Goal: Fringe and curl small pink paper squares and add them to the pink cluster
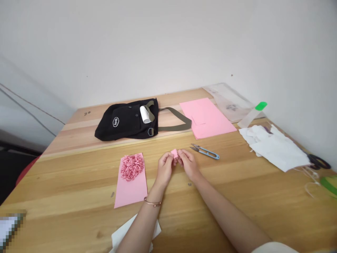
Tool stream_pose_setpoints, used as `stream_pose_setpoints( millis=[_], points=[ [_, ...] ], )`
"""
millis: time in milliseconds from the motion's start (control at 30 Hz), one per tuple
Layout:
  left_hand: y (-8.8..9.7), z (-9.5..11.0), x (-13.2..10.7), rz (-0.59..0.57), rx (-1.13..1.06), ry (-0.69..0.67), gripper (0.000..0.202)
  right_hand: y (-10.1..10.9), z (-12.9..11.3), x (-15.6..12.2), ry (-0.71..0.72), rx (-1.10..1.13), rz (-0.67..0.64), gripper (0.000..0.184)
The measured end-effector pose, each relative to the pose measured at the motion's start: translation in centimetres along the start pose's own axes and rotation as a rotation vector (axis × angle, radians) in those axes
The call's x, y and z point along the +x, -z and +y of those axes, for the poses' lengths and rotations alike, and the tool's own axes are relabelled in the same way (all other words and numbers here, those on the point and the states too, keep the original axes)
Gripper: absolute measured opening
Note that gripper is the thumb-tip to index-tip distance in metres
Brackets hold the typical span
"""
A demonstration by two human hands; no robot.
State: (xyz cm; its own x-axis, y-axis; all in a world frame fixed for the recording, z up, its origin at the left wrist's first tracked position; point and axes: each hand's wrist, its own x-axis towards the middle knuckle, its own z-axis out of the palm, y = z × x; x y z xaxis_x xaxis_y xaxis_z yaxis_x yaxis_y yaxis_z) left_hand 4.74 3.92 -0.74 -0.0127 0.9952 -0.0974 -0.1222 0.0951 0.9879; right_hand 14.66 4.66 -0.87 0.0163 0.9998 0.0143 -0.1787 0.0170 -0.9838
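Note:
A small piece of pink paper (pixel 174 153) is pinched between my two hands above the middle of the table. My left hand (pixel 165 168) grips its left side with thumb and fingers, and my right hand (pixel 189 164) holds the right side the same way. Just beyond my right hand lie blue-handled thread snips (pixel 207 152), their blades toward my fingers. Left of my left hand, a pink paper sheet (pixel 131 194) carries a heap of small pink shredded or bead-like pieces (pixel 132 167); their exact kind is unclear.
A black bag (pixel 123 121) with a white roll (pixel 145 115) lies behind. Pink sheets (pixel 210 116), a green-capped clear container (pixel 251 114), white papers (pixel 281 147) and black-handled scissors (pixel 319 161) are at right. White tissue (pixel 123 232) sits under my left forearm. A wall closes the back.

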Motion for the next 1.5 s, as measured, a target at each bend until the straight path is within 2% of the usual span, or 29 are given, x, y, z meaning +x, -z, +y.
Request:
stream_pose_setpoints(
  millis=[267, 500, 1500],
  points=[
    [-0.2, -0.1, 0.1, -0.010, 0.000, -0.024, 0.030, 0.3, 1.6, 0.2, 0.028, -0.041, -0.031, 0.035],
    [-0.2, 0.1, 0.1, 0.002, 0.019, -0.015, 0.032, 0.2, 0.9, 0.1, 0.034, -0.098, -0.026, 0.032],
    [-0.1, 0.0, 0.1, -0.040, 0.029, -0.038, 0.028, 0.2, 0.6, -0.1, 0.029, -0.129, -0.041, 0.031]
  ],
)
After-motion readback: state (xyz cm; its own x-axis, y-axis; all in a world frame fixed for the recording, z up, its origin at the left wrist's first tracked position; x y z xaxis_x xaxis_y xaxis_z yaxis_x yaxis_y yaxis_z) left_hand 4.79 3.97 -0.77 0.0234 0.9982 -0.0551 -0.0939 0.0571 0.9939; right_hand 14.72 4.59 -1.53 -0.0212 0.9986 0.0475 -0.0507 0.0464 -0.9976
